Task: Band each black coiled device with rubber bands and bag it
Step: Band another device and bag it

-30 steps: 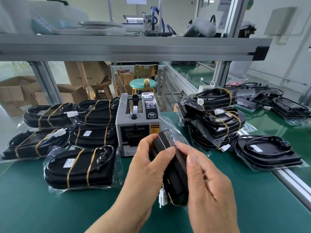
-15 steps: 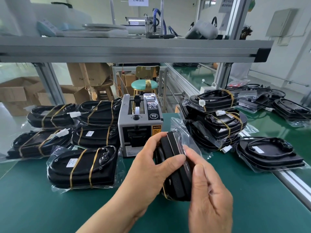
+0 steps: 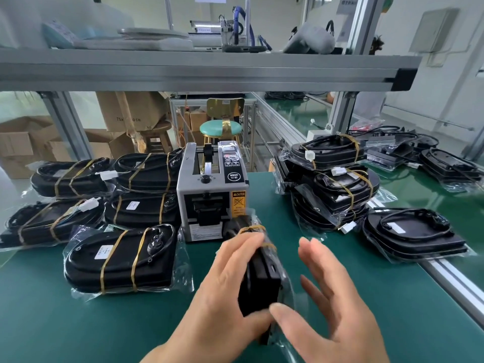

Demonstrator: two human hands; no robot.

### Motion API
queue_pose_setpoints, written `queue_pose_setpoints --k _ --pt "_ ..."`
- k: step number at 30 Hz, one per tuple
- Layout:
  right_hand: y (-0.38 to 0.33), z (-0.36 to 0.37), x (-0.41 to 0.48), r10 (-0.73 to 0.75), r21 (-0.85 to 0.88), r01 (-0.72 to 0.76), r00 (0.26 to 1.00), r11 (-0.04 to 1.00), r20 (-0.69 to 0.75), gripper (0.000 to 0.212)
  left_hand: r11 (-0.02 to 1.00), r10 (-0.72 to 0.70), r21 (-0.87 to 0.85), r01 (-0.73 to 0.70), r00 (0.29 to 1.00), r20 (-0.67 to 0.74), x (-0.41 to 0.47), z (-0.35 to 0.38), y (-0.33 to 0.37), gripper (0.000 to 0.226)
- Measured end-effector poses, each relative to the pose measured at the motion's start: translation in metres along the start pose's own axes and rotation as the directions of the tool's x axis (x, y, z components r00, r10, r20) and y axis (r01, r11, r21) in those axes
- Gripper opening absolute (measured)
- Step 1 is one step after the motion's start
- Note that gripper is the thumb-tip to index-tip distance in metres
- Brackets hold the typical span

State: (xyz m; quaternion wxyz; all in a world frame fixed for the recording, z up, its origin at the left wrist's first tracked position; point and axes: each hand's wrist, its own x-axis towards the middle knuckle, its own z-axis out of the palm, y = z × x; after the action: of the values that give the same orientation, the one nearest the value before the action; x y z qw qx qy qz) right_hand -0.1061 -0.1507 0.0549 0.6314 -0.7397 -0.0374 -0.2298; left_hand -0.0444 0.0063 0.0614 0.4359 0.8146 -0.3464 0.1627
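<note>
My left hand (image 3: 225, 284) grips the banded device (image 3: 262, 279) on edge, clear film round it, above the mat (image 3: 78, 323) before the tape dispenser (image 3: 212, 195). My right hand (image 3: 337, 313) is spread beside it. Risk: a 1-hand hold on slick film could let the device slip.

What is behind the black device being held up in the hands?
A grey tape dispenser stands behind the black device, which the left hand holds. The dispenser's lower right corner is covered by the device's far end.
</note>
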Motion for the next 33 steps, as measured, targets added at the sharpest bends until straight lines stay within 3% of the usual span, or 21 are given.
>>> queue_pose_setpoints --k 3,6,8,15,21,30,33 --pt "-0.003 0.007 0.000 0.049 -0.227 -0.048 0.999 0.973 -0.002 0.096 0.999 0.035 -0.016 -0.035 0.999 -0.009 -0.009 0.010 0.000 0.089" --pt "-0.002 0.012 -0.001 0.037 -0.313 -0.044 0.999 0.949 -0.028 0.066 0.999 0.009 -0.038 -0.009 1.000 -0.002 -0.010 0.010 0.000 0.104" --pt "-0.005 0.013 -0.002 0.034 -0.354 -0.049 0.998 0.934 -0.047 0.058 0.999 -0.005 -0.054 0.006 1.000 0.018 -0.009 0.009 -0.001 0.104" --pt "0.000 0.003 0.001 0.145 -0.186 -0.145 0.989 0.972 -0.016 0.037 0.993 -0.102 -0.061 0.098 0.992 -0.069 -0.007 0.005 0.001 0.091" --pt "-0.007 -0.002 0.009 0.108 -0.071 -0.105 0.993 0.992 0.038 0.021 0.994 -0.099 -0.038 0.099 0.995 0.017 -0.001 -0.016 0.000 0.074" --pt "-0.002 -0.005 0.010 0.150 -0.053 -0.146 0.986 0.988 0.073 0.044 0.993 -0.117 -0.010 0.117 0.993 -0.006 -0.003 -0.018 0.001 0.067" --pt "-0.006 -0.003 0.007 0.135 -0.045 -0.132 0.987 0.990 0.092 0.034 0.993 -0.118 -0.019 0.118 0.993 -0.007 -0.003 -0.018 0.001 0.065"
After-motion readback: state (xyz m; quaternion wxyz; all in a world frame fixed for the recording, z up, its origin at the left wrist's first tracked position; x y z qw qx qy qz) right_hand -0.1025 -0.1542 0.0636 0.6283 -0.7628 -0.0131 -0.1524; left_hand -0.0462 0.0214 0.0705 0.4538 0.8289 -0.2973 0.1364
